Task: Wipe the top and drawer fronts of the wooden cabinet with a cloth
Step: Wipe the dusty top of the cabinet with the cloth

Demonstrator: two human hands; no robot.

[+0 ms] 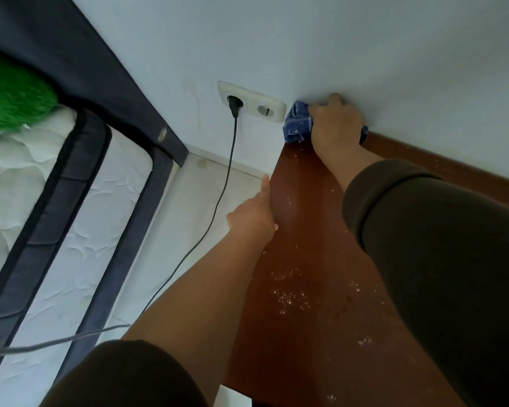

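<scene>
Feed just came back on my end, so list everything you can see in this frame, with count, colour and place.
cabinet top: one, reddish-brown wood, flecked with droplets or specks, against the wall at right
cloth: one, blue, bunched at the cabinet's far left corner by the wall
wall socket: one double, white, on the wall left of the cloth
plug and cable: one, black, in the left outlet, trailing down to the floor
mattress: one, white with dark edging, at left
green fuzzy item: one, on the mattress, upper left
right hand: pressing the cloth
left hand: open, at the cabinet's left edge
</scene>
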